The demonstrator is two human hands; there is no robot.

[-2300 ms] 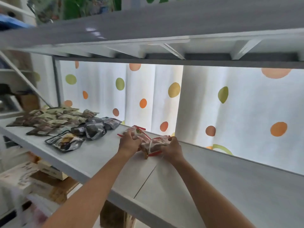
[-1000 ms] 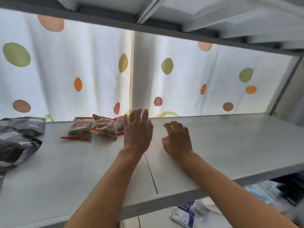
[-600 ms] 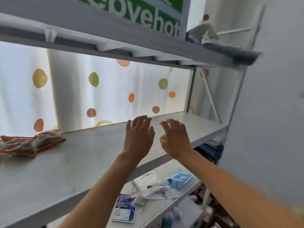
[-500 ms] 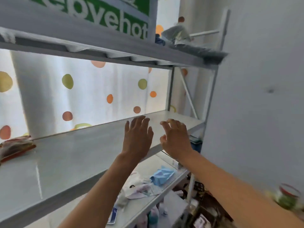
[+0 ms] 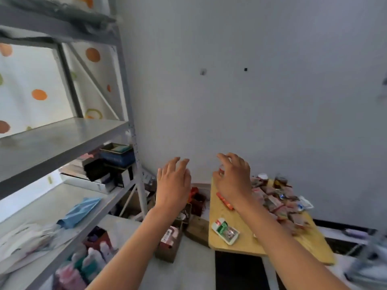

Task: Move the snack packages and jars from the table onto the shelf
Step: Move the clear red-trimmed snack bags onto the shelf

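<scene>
A low yellow wooden table (image 5: 247, 245) stands at the lower right against the grey wall. A heap of red and brown snack packages (image 5: 278, 204) covers its far half, and a green-and-white package (image 5: 225, 231) lies alone near its front. Small jars (image 5: 262, 177) stand at the back of the table. My left hand (image 5: 173, 183) is empty with fingers spread, held in the air left of the table. My right hand (image 5: 233, 178) is empty, fingers apart and curled, above the table's far left corner. The grey metal shelf (image 5: 62, 135) is at the left.
A lower shelf board (image 5: 50, 204) carries a blue face mask (image 5: 79, 212), papers and dark boxes (image 5: 115, 158). Cardboard boxes (image 5: 171, 241) with small goods sit on the floor between shelf and table. Bottles (image 5: 88, 262) stand under the shelf. A dotted curtain (image 5: 37, 86) hangs behind the shelf.
The view has swung right and down, from the shelf board with the red packages to the yellow table. Both empty hands came off the shelf and now hover by the table.
</scene>
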